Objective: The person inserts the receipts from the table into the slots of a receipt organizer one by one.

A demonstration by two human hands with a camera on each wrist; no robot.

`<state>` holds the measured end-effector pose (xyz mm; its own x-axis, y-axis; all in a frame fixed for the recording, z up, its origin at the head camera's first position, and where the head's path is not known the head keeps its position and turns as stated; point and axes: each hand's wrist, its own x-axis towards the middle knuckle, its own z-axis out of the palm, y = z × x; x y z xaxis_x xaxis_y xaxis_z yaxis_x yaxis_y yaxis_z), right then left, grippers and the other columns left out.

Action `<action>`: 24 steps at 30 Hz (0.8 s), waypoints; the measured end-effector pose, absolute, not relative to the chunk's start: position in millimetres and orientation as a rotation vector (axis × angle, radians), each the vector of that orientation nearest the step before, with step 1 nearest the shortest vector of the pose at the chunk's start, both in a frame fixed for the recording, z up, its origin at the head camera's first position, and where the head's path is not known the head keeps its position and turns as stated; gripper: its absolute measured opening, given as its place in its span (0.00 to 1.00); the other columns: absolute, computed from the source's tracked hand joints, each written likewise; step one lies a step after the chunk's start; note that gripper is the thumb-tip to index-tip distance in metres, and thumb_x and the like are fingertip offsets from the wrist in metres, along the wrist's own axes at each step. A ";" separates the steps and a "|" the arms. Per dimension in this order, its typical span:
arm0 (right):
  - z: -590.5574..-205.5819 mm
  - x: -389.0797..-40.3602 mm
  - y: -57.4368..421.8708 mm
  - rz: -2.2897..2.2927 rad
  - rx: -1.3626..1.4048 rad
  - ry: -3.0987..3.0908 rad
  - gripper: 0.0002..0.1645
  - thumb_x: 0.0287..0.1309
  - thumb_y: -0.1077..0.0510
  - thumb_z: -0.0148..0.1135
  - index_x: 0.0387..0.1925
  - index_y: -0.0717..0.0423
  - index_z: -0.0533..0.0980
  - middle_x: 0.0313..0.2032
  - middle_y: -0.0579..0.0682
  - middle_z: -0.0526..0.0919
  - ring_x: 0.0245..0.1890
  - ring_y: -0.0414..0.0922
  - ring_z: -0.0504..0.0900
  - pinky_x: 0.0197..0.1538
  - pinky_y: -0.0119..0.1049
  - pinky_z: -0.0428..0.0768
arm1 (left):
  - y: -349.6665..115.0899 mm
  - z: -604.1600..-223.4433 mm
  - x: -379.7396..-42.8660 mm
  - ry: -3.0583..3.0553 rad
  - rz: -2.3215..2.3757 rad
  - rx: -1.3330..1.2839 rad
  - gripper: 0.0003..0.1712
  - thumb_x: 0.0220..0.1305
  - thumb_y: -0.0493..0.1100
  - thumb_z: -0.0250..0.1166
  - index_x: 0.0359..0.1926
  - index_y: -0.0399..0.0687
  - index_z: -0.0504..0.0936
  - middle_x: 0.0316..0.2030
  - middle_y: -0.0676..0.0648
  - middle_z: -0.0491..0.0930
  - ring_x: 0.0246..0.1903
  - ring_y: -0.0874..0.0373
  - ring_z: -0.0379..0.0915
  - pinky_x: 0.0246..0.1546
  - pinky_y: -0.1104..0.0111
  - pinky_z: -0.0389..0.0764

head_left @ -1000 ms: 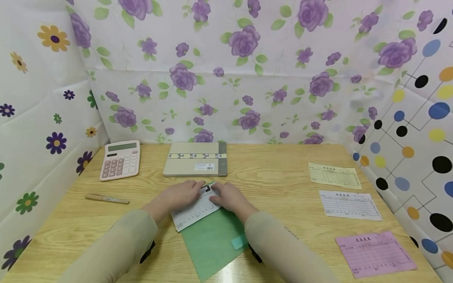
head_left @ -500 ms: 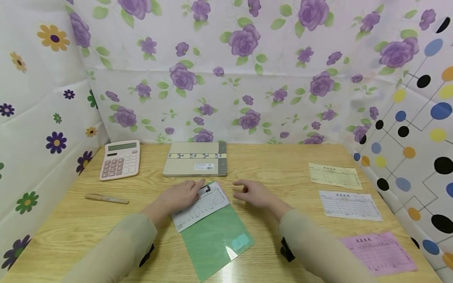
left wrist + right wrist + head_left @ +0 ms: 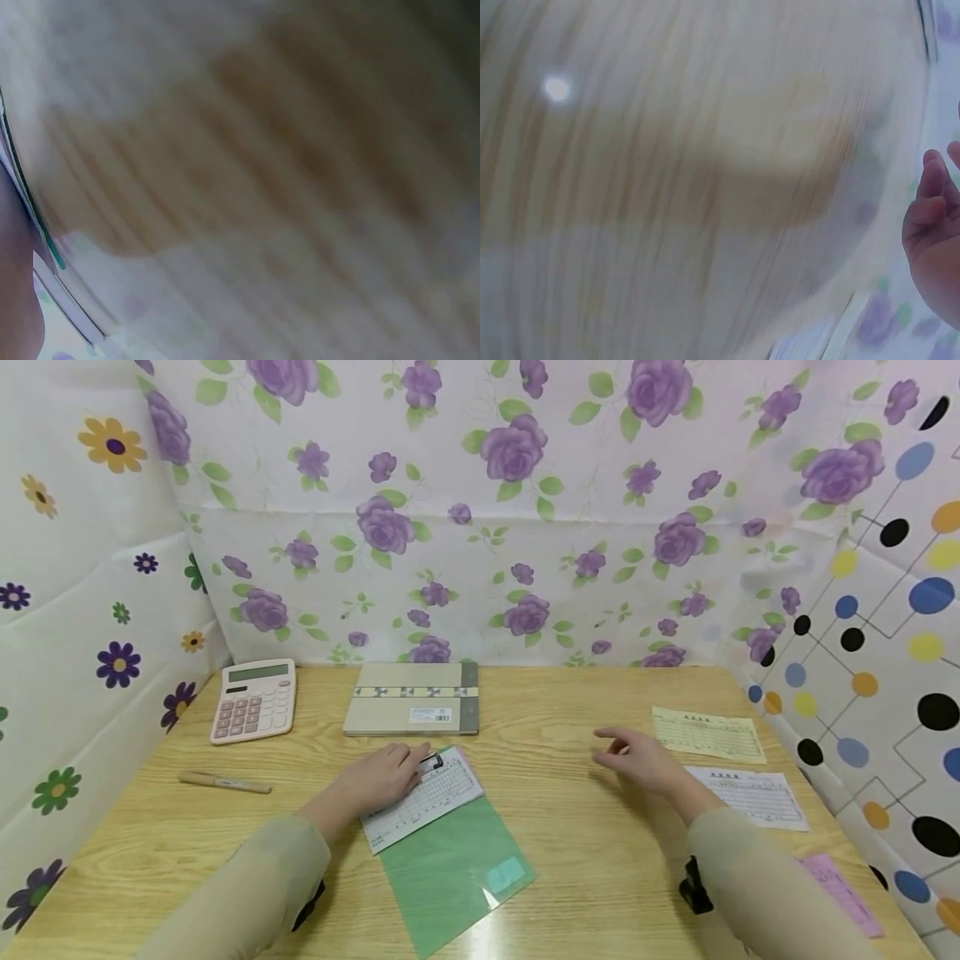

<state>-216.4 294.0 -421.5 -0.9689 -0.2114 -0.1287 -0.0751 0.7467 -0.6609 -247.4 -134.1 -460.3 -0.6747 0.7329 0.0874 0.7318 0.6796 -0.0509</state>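
My left hand (image 3: 384,777) rests on the left part of a white printed form (image 3: 435,803), next to a small black clip (image 3: 436,762) at its top edge. Under the form lies a flat green plastic board (image 3: 457,860), turned at a slant, with a pale turquoise label near its lower corner. A pinkish edge shows beneath the form's right side. Over the table on the right, my right hand (image 3: 637,762) holds nothing, its fingers relaxed. Close to it are a yellow printed slip (image 3: 708,735) and another white form (image 3: 757,797), partly covered by the right wrist.
A pink slip (image 3: 847,897) at the lower right is mostly hidden by the sleeve. At the back lie a beige notebook (image 3: 408,672) and, farther left, a pink calculator (image 3: 255,702). A light brown pen (image 3: 225,782) lies on the left.
My right hand has let go of the form by the clip and moved right, toward the loose slips. The left hand stays on the form.
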 end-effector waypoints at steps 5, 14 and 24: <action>-424.6 -216.6 335.6 -0.936 -0.155 2.852 0.36 0.63 0.43 0.55 0.66 0.57 0.63 0.49 0.60 0.74 0.44 0.54 0.76 0.39 0.45 0.75 | -134.2 -461.0 -247.2 -2.757 0.033 -1.231 0.28 0.71 0.46 0.51 0.66 0.37 0.61 0.41 0.42 0.72 0.42 0.51 0.71 0.44 0.59 0.73; -420.4 -214.1 390.6 -0.799 -0.041 2.921 0.41 0.64 0.39 0.52 0.67 0.63 0.60 0.54 0.71 0.69 0.50 0.66 0.71 0.43 0.56 0.72 | -134.8 -461.8 -245.5 -2.737 0.056 -1.238 0.28 0.71 0.47 0.50 0.66 0.37 0.62 0.44 0.43 0.72 0.46 0.51 0.71 0.49 0.59 0.71; -426.0 -216.9 425.3 -0.702 0.093 2.963 0.44 0.64 0.37 0.49 0.65 0.68 0.59 0.56 0.78 0.62 0.53 0.73 0.62 0.49 0.63 0.66 | -134.7 -466.6 -248.5 -2.743 0.053 -1.225 0.25 0.71 0.47 0.49 0.65 0.42 0.64 0.41 0.46 0.70 0.41 0.54 0.68 0.44 0.60 0.72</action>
